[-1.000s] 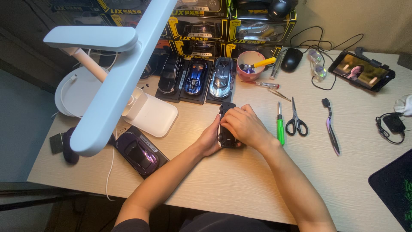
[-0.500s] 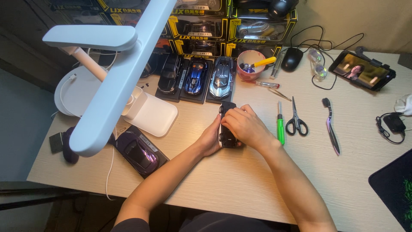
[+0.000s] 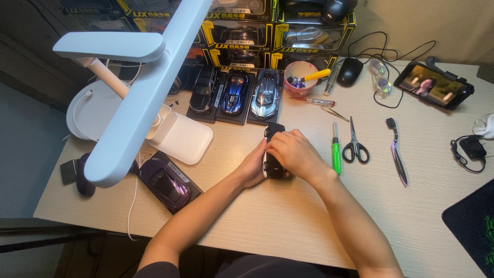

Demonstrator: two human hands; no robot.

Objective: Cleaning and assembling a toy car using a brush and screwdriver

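Left hand (image 3: 253,167): cupped against the left side of the black car (image 3: 272,154), fingers curled round it.
Right hand (image 3: 294,153): laid over the car's top and right side, fingers bent and pressed on it.
Black car: mid-counter (image 3: 288,221), clasped between both hands, nose toward 12 o'clock; its underside is hidden, so I cannot tell whether it rests on the counter.
At 12 o'clock of the hands: three cars on black bases, black (image 3: 203,92), blue (image 3: 234,92) and silver (image 3: 265,93), side by side.
At 1 o'clock: pink cup (image 3: 300,77) holding tools.
At 3 o'clock: green screwdriver (image 3: 336,152), then scissors (image 3: 354,143), then a brush (image 3: 396,149).
At 8 o'clock: purple car (image 3: 165,181) on a black base.
At 10 o'clock: white lamp (image 3: 139,98).
Far 2 o'clock: phone (image 3: 433,85), screen lit.
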